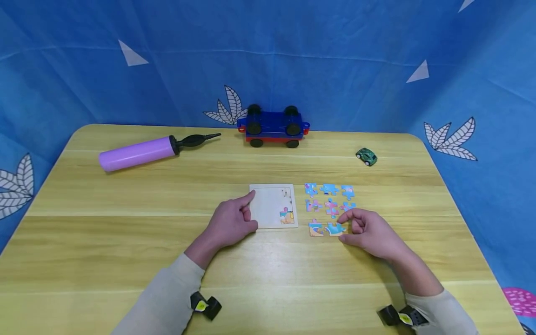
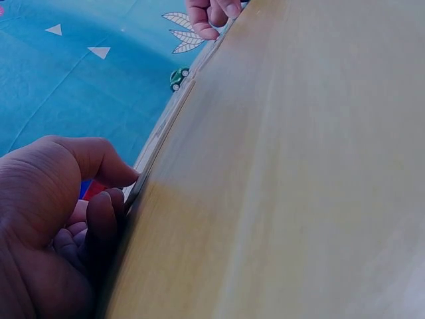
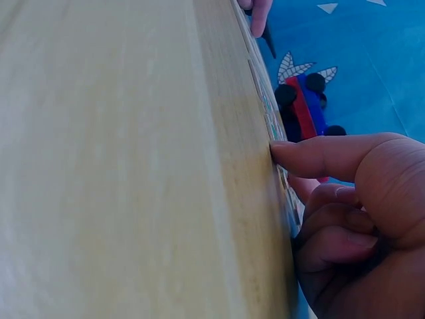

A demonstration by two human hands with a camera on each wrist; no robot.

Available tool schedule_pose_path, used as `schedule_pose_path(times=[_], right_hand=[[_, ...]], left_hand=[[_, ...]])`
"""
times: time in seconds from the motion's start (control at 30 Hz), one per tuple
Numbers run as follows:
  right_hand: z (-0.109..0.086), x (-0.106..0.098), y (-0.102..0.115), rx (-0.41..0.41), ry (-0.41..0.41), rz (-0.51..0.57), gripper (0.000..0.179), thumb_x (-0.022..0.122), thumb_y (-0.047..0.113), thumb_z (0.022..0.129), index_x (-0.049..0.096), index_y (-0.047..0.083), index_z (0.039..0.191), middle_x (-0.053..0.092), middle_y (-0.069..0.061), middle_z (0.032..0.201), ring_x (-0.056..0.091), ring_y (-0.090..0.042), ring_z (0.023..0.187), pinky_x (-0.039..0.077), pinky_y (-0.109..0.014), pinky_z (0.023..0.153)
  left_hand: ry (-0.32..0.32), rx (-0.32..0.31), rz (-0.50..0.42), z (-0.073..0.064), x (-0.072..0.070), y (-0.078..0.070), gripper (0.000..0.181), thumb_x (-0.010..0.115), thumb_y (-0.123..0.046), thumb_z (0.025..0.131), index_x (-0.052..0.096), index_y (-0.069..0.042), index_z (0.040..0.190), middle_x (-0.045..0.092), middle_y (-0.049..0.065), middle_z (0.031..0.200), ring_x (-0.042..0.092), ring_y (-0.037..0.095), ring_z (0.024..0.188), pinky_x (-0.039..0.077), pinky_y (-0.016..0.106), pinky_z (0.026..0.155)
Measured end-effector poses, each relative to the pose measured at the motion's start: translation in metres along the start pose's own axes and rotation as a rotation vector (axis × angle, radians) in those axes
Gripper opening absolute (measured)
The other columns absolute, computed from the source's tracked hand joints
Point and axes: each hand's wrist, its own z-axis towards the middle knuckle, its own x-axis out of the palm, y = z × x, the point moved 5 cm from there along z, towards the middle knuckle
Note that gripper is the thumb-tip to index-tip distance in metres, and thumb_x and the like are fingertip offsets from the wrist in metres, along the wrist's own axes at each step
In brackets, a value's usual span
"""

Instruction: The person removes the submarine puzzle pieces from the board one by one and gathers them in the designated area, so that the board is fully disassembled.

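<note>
A square puzzle board (image 1: 268, 204) lies flat at the middle of the table, one piece (image 1: 286, 216) set in its lower right corner. My left hand (image 1: 231, 222) grips the board's left side, index finger by the upper part and thumb at the lower corner. To the right of the board, several loose jigsaw pieces (image 1: 331, 207) lie in rows. My right hand (image 1: 374, 232) pinches the right-hand puzzle piece (image 1: 333, 229) of the bottom row between thumb and index finger; its other fingers are curled. Another piece (image 1: 315, 228) lies just left of it.
Along the back edge stands a blue and red toy vehicle (image 1: 274, 123) with black wheels. A purple hand pump (image 1: 138, 153) with a black nozzle lies at the back left. At the back right is a small green toy car (image 1: 366, 157). Blue cloth (image 1: 272, 56) hangs behind the table.
</note>
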Motion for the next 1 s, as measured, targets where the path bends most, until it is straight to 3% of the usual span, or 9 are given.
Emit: schedule_pose_path(times=[0.37, 0.6, 1.0], right_hand=[[0.005, 0.009, 0.018, -0.06, -0.077, -0.004, 0.03, 0.082, 0.012, 0.083, 0.066, 0.004, 0.107, 0.033, 0.003, 0.065, 0.033, -0.011, 0.058, 0.036, -0.028, 0.071], [0.019, 0.027, 0.032, -0.073, -0.039, 0.037, 0.027, 0.082, 0.011, 0.083, 0.067, 0.006, 0.105, 0.032, 0.003, 0.064, 0.033, -0.012, 0.059, 0.036, -0.029, 0.068], [0.04, 0.049, 0.057, -0.089, 0.002, -0.003, 0.023, 0.078, 0.008, 0.086, 0.067, 0.007, 0.107, 0.036, 0.003, 0.062, 0.036, -0.013, 0.056, 0.036, -0.03, 0.062]], left_hand=[[-0.002, 0.011, -0.011, -0.001, -0.001, -0.002, 0.074, 0.072, -0.009, 0.077, 0.048, -0.003, 0.147, 0.054, -0.004, 0.068, 0.037, 0.008, 0.05, 0.036, 0.028, 0.056], [0.002, -0.003, -0.024, -0.001, 0.0, -0.002, 0.075, 0.073, -0.009, 0.077, 0.047, -0.004, 0.148, 0.054, -0.004, 0.068, 0.037, 0.008, 0.05, 0.037, 0.029, 0.056], [0.003, -0.022, 0.006, 0.0, 0.0, -0.001, 0.075, 0.074, -0.01, 0.078, 0.048, -0.005, 0.148, 0.055, -0.004, 0.068, 0.039, 0.009, 0.052, 0.038, 0.03, 0.058]])
